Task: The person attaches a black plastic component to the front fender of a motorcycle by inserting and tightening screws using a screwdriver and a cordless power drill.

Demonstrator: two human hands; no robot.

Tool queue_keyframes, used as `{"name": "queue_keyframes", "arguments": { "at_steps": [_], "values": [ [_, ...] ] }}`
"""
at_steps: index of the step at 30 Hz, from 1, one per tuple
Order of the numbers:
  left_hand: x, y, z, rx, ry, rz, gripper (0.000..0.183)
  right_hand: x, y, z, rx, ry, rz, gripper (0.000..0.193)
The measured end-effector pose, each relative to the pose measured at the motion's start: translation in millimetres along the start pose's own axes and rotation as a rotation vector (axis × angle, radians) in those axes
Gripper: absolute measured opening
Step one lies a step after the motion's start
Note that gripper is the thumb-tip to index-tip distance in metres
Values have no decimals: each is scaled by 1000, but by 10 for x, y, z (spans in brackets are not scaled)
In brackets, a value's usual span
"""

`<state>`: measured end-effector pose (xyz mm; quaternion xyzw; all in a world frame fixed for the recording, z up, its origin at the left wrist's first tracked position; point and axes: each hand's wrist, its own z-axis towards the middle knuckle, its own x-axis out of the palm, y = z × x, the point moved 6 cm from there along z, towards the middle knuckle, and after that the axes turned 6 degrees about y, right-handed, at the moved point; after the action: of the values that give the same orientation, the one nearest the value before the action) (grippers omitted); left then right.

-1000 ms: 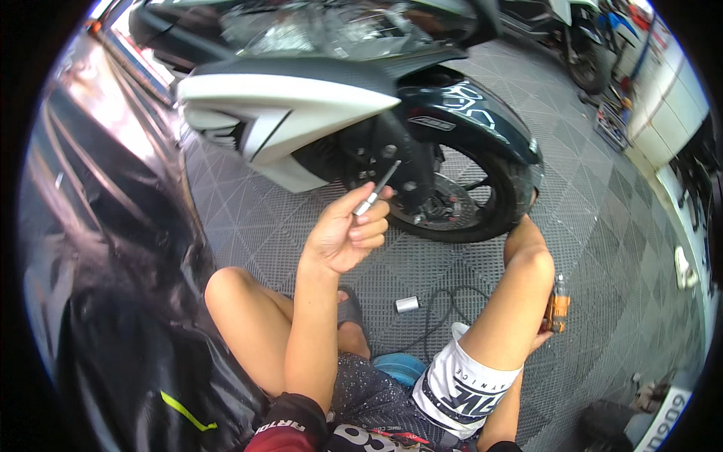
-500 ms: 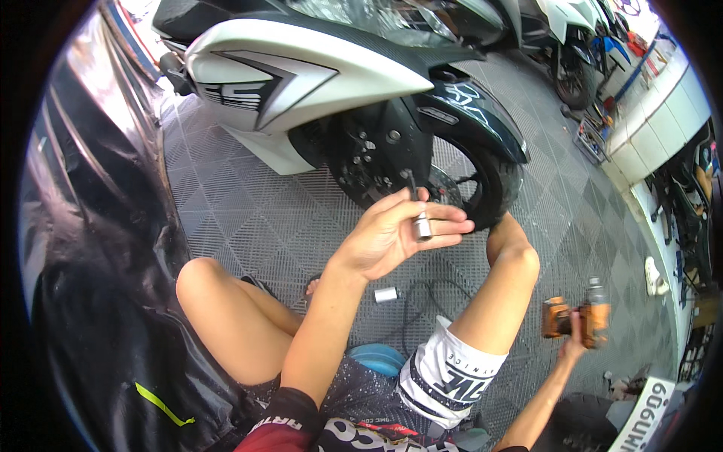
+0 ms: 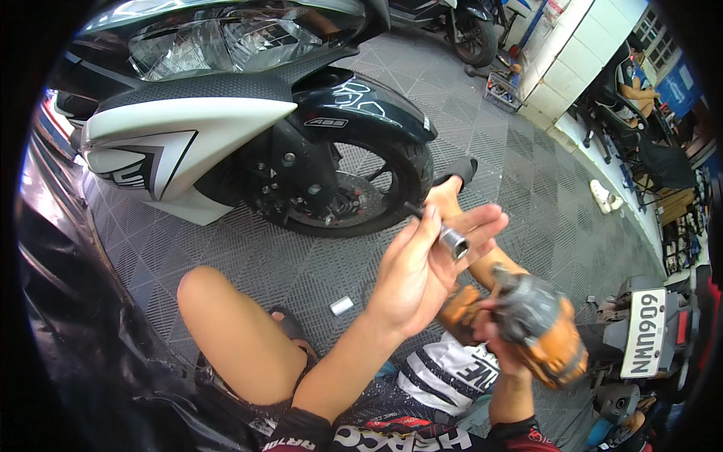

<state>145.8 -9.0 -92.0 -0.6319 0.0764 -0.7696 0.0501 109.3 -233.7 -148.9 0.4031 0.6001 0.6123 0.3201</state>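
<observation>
My left hand [image 3: 414, 290] is raised before the scooter's front wheel [image 3: 422, 169]. Its thumb pinches a chrome socket [image 3: 455, 245] with a dark shaft behind it, and the other fingers stretch out. The socket's hollow end faces me. Close by on the right, my right hand [image 3: 497, 339] grips an orange and black cordless impact driver [image 3: 553, 331], slightly blurred. The driver's nose points up toward the left hand, apart from the socket. Beyond stands a white and black scooter [image 3: 211, 124] with a brake disc [image 3: 367, 197] showing in its wheel.
A small white piece [image 3: 341, 305] lies on the grey tiled floor mat [image 3: 301, 260] between my legs. Black sheeting [image 3: 90, 301] hangs on the left. Another motorcycle with a plate [image 3: 645, 331] stands at right. A wire basket [image 3: 502, 92] and a white shoe [image 3: 605, 196] sit farther off.
My right hand has brought the impact driver in from the far right, close to my left hand. The socket has turned toward me. The view has shifted right.
</observation>
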Motion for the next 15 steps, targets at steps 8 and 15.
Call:
{"name": "queue_keyframes", "arguments": {
  "at_steps": [8, 15],
  "values": [
    [-318, -109, -151, 22, -96, 58, 31, 542, -162, 384, 18, 53, -132, 29],
    [-571, -337, -284, 173, -109, -21, 30, 966, -279, 621, 6, 167, -167, 22]
  ]
}}
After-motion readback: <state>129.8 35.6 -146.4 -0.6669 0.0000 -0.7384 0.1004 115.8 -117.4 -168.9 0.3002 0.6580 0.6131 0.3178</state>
